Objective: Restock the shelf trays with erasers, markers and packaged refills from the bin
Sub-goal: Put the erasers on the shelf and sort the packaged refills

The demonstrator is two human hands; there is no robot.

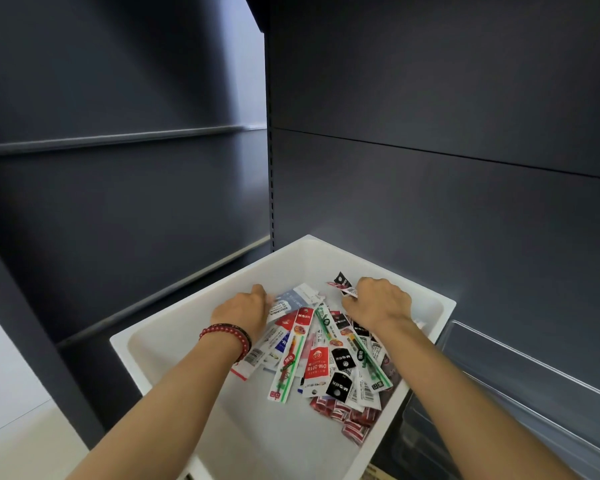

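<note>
A white plastic bin (174, 327) stands in front of me. Inside lies a heap of long packaged refills (319, 358) in red, green, black and white wrappers. Several small red erasers (347, 417) lie at the heap's near end. My left hand (243, 311), with a red bead bracelet on the wrist, reaches into the far part of the heap and grips white and blue packets (291, 301). My right hand (378, 301) is curled over the far right of the heap and pinches a black and red packet (342, 284). The fingertips of both hands are hidden.
Dark grey shelving (430, 168) rises behind the bin, with a shelf lip (160, 296) at left. A clear plastic shelf tray (520, 386) sits to the right of the bin. Pale floor (11, 393) shows at lower left.
</note>
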